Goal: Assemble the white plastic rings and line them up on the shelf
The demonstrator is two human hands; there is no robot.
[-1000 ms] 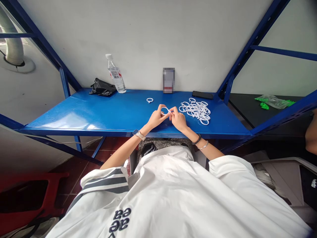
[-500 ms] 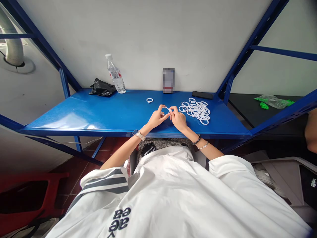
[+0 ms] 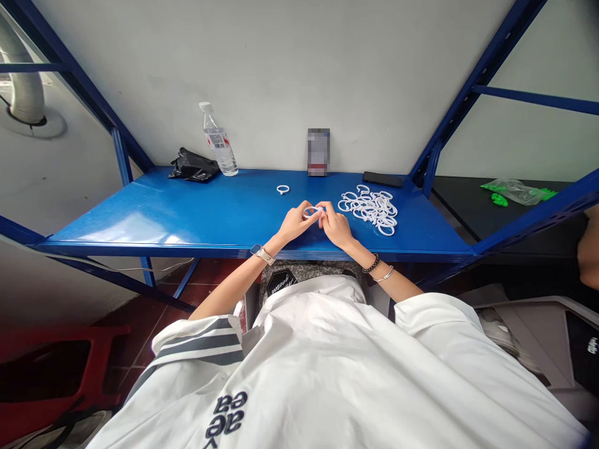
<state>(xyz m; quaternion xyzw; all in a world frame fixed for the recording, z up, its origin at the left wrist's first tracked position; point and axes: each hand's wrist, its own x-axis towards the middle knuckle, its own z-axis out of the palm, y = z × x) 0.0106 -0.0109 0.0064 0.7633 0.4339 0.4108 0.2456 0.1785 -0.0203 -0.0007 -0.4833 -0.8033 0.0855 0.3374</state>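
Both grips, left hand and right hand, pinch one thin white plastic ring.

Blue metal bench set against a plain grey-white wall — glossy top, daylight reflecting near its left front corner. Blue frame struts rise at both rear corners. Black surface adjoins the right edge. Red-brown tiled floor below; red stool at left.
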